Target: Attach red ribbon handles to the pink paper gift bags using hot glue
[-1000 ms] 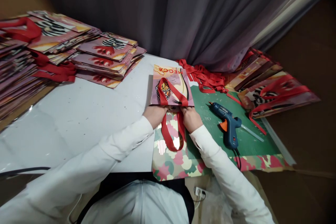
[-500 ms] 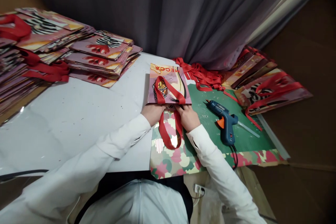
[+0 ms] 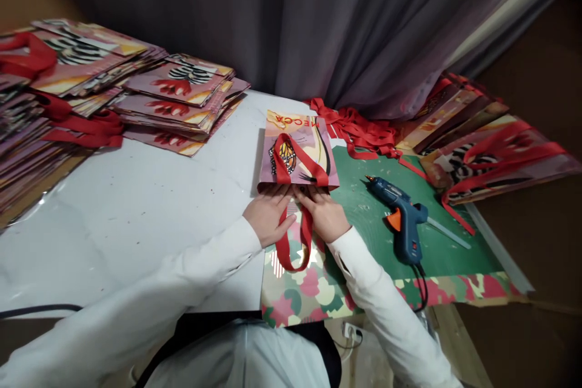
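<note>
A small patterned paper bag (image 3: 313, 142) with a butterfly and red lettering lies flat, its mouth towards me. One red ribbon handle (image 3: 310, 165) rests on the upper panel. The other handle (image 3: 283, 251) loops out towards me, partly under my hands. Palm down, my left hand (image 3: 268, 218) has its fingers stretched into the bag's mouth, thumb spread over the ribbon. My right hand (image 3: 328, 217) lies flat beside it, fingers also reaching in at the mouth. Both sets of fingertips are partly hidden by the upper panel.
A blue glue gun (image 3: 407, 221) lies on the green mat (image 3: 359, 185) at right. Behind are loose red ribbons (image 3: 364, 127) and upright bags (image 3: 500, 157). Stacked bags (image 3: 177, 88) stand at left. Camouflage-patterned paper (image 3: 313, 297) covers the table's front edge; a grey curtain (image 3: 204, 12) hangs behind.
My left hand has drawn back a little from the mouth and its thumb now shows spread. My right hand's fingers lie flatter. The view has shifted slightly.
</note>
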Available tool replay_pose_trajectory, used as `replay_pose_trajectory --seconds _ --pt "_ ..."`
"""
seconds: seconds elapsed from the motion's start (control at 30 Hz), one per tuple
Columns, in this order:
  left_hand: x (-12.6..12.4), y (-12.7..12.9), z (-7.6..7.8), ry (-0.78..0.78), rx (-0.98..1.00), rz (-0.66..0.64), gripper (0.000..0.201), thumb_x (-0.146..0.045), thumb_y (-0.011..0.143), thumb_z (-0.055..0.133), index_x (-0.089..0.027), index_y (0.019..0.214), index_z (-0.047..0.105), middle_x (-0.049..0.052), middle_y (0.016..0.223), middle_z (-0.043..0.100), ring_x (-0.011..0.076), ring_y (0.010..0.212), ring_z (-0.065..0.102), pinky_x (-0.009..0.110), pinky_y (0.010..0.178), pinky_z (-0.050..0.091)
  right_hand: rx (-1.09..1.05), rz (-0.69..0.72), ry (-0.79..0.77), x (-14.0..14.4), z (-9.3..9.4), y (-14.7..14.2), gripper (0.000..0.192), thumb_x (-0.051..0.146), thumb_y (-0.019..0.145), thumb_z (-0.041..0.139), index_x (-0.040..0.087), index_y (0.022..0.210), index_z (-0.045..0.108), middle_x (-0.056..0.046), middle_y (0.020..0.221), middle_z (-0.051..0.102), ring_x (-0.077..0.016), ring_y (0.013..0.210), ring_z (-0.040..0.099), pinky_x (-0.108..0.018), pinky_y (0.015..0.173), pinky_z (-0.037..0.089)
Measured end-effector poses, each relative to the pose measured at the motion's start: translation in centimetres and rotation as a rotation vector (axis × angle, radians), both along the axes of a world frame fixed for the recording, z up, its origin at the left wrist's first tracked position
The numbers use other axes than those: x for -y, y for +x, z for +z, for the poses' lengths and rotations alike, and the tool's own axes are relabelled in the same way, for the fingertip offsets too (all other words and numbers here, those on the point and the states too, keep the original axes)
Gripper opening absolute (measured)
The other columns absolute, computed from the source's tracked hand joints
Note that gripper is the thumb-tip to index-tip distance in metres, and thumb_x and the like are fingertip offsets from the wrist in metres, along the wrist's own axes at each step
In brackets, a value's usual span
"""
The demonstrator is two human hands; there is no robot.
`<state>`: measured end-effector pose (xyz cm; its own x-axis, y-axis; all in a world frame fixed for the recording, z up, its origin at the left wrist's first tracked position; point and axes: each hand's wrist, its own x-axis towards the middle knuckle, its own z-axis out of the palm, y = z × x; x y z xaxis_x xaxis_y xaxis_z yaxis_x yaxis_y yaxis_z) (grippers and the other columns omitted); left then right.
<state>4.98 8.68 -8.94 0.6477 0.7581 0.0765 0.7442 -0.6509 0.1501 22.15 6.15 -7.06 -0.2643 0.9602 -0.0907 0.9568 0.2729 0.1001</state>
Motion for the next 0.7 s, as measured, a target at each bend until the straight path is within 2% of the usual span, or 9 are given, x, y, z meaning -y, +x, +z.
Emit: replay_pose_trajectory --seconds 0.03,0.1,0.2,0.33,0.43,0.5,0.6,0.7 --pt "-0.1 0.0 0.0 0.009 0.007 -0.003 0.056 -0.040 0.092 0.041 -0.007 0.137 0.046 0.018 0.138 0.052 0.0291 0.122 0.053 0.043 0.106 0.038 -0.002 -0.006 0.010 0.0 -0.1 -0.1 0.056 0.014 0.095 0.035 0.026 0.149 0.030 -0.011 0.144 0.048 -0.0197 0.128 0.048 -0.029 0.102 0.041" --pt "-0.2 0.1 0.1 0.011 0.015 -0.005 0.055 -0.040 0.093 0.040 -0.008 0.137 0.046 0.017 0.138 0.052 0.0285 0.119 0.054 0.043 0.105 0.038 -0.012 -0.057 0.017 0.0 -0.3 -0.4 0.055 0.012 0.094 0.036 0.021 0.148 0.033 -0.014 0.142 0.050 -0.0205 0.128 0.048 -0.030 0.103 0.039" --pt "-0.3 0.1 0.3 -0.036 -0.010 0.026 0.050 -0.037 0.097 0.032 -0.010 0.135 0.049 0.016 0.127 0.061 0.0271 0.111 0.060 0.041 0.098 0.043 -0.060 -0.115 0.002 -0.1 -0.4 -0.4 0.050 0.010 0.093 0.034 0.011 0.143 0.041 -0.015 0.134 0.057 -0.0201 0.127 0.049 -0.027 0.103 0.038" --pt "-0.6 -0.4 0.6 -0.064 -0.027 0.085 0.049 -0.036 0.098 0.026 -0.013 0.135 0.049 0.013 0.115 0.068 0.0279 0.105 0.063 0.040 0.089 0.047 -0.107 -0.168 -0.073 0.0 -0.1 0.5 0.050 0.013 0.092 0.036 0.019 0.141 0.043 -0.012 0.125 0.063 -0.0199 0.110 0.061 -0.025 0.088 0.047" --pt "-0.7 -1.0 0.8 -0.050 -0.023 0.099 0.047 -0.036 0.097 0.029 -0.013 0.125 0.058 0.014 0.112 0.068 0.0293 0.104 0.063 0.041 0.089 0.048 -0.114 -0.221 -0.141 0.1 0.1 1.0 0.043 0.018 0.093 0.037 0.022 0.133 0.051 -0.010 0.116 0.067 -0.0212 0.100 0.065 -0.026 0.080 0.049" --pt "-0.8 -1.2 0.9 -0.051 -0.019 0.082 0.046 -0.035 0.097 0.029 -0.014 0.122 0.060 0.013 0.110 0.069 0.0290 0.102 0.064 0.042 0.088 0.048 -0.110 -0.234 -0.152 0.1 0.1 1.1 0.040 0.017 0.092 0.036 0.022 0.128 0.055 -0.010 0.113 0.068 -0.0214 0.100 0.065 -0.026 0.079 0.048" --pt "-0.9 -1.3 1.0 -0.016 -0.016 0.046 0.048 -0.031 0.096 0.028 -0.013 0.132 0.054 0.014 0.114 0.068 0.0288 0.107 0.062 0.044 0.093 0.045 -0.093 -0.216 -0.147 0.0 0.1 1.0 0.042 0.013 0.091 0.036 0.021 0.128 0.054 -0.011 0.113 0.068 -0.0212 0.101 0.064 -0.026 0.080 0.047" --pt "-0.8 -1.1 0.8 0.027 -0.042 0.053 0.050 -0.029 0.094 0.029 -0.008 0.134 0.051 0.016 0.112 0.068 0.0299 0.110 0.060 0.045 0.096 0.042 -0.086 -0.191 -0.120 0.1 0.2 0.8 0.043 0.012 0.092 0.034 0.019 0.131 0.051 -0.013 0.120 0.065 -0.0200 0.107 0.061 -0.026 0.085 0.046"
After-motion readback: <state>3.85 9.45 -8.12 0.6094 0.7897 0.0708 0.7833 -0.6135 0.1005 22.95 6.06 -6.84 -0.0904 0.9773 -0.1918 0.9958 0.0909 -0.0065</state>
